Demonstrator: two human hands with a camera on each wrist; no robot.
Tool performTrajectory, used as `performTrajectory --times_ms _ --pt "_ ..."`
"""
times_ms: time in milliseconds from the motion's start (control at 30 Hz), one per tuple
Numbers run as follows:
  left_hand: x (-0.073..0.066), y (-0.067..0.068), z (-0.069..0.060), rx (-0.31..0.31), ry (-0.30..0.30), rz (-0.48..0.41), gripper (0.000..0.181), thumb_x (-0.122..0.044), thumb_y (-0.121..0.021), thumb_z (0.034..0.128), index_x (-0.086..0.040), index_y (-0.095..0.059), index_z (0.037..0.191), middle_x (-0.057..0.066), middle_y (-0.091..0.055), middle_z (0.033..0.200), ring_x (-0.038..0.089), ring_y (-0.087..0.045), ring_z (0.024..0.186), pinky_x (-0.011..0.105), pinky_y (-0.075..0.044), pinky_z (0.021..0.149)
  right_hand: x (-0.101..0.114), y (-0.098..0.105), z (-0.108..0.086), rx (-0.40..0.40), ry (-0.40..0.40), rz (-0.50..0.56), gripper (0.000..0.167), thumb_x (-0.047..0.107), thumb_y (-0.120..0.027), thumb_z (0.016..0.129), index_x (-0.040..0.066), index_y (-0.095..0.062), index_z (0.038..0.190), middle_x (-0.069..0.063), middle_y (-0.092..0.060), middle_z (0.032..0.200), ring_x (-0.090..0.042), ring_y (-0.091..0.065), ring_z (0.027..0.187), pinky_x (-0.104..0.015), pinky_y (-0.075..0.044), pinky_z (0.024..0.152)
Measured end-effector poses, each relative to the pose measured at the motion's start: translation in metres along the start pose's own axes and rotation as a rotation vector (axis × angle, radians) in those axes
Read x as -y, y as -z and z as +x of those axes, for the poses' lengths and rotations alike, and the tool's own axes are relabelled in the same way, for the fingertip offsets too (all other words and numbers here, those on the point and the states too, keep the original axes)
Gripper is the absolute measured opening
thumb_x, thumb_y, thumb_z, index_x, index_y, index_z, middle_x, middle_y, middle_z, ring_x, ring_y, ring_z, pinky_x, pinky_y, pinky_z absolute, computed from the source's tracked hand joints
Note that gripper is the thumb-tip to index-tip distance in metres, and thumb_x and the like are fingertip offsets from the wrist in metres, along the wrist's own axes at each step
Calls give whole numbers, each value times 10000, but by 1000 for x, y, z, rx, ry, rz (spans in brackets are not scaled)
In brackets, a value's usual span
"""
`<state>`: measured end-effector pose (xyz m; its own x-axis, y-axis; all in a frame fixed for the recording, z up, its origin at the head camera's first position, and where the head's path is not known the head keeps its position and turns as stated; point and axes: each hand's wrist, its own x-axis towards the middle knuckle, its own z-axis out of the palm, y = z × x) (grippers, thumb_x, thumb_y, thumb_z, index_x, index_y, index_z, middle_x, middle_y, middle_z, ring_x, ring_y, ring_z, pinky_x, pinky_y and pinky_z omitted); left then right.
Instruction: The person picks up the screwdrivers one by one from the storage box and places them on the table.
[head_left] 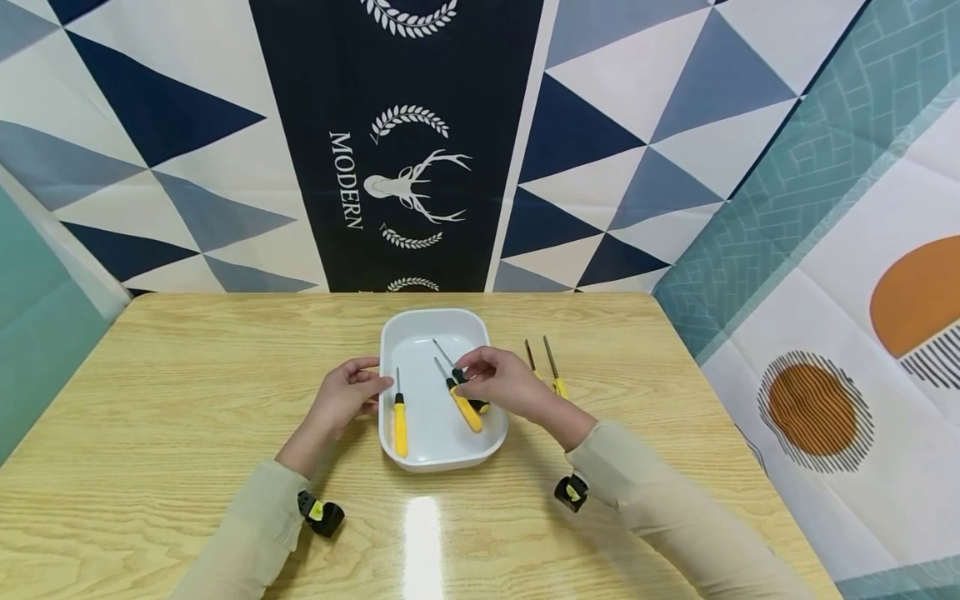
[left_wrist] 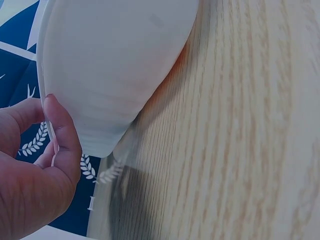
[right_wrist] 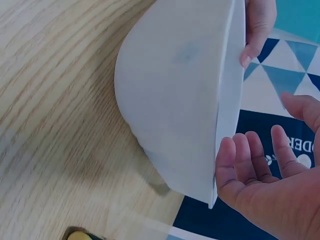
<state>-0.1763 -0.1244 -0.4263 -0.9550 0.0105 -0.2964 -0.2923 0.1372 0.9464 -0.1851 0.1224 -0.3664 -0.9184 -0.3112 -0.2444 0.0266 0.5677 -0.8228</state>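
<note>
A white tray holds a screwdriver with a yellow handle at its left. Two more lie at its right side, one with a yellow handle, the other partly hidden by my right hand. My left hand pinches the tray's left rim; in the left wrist view the thumb and fingers of that hand lie on either side of the rim. Over the right rim is my right hand, its fingers above the handles. The right wrist view shows this hand with fingers parted and nothing between them.
Two screwdrivers, one with a yellow handle, lie on the wooden table to the right of the tray, partly behind my right forearm. A patterned cloth hangs beyond the table's far edge.
</note>
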Motion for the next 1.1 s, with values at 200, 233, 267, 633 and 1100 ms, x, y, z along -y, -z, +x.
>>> performTrajectory --times_ms 200,233,267,633,1100 --pt "1 0 0 -1 1 -3 501 -168 -636 890 -44 -447 1337 71 -534 1012 100 -574 708 204 -552 645 3 -9 3 8 -3 -11 368 173 -746 791 94 -621 1128 -51 -602 993 -161 -536 859 -223 -485 688" --pt "1 0 0 -2 0 -3 499 -167 -635 891 -44 -447 1337 72 -535 1013 100 -574 708 201 -551 641 4 -11 3 13 1 -9 367 169 -746 792 92 -621 1129 -53 -601 991 -162 -535 859 -222 -483 689" --pt "2 0 0 -2 0 -3 499 -167 -635 891 -44 -447 1336 73 -537 1015 100 -575 709 196 -549 638 5 -12 3 17 3 -9 363 167 -744 794 91 -621 1127 -49 -598 983 -163 -534 855 -220 -481 686" --pt "4 0 2 -3 -5 -15 487 -148 -634 889 -41 -452 1329 68 -545 997 96 -573 683 198 -552 629 8 -29 9 57 33 -26 364 176 -754 784 77 -622 1109 -42 -600 957 -147 -532 840 -217 -463 718" --pt "3 0 2 -2 -2 -13 487 -153 -636 887 -45 -455 1327 66 -543 991 93 -575 679 231 -564 661 9 -49 14 80 32 -73 349 220 -754 777 105 -638 1085 -37 -610 931 -137 -546 798 -231 -456 657"
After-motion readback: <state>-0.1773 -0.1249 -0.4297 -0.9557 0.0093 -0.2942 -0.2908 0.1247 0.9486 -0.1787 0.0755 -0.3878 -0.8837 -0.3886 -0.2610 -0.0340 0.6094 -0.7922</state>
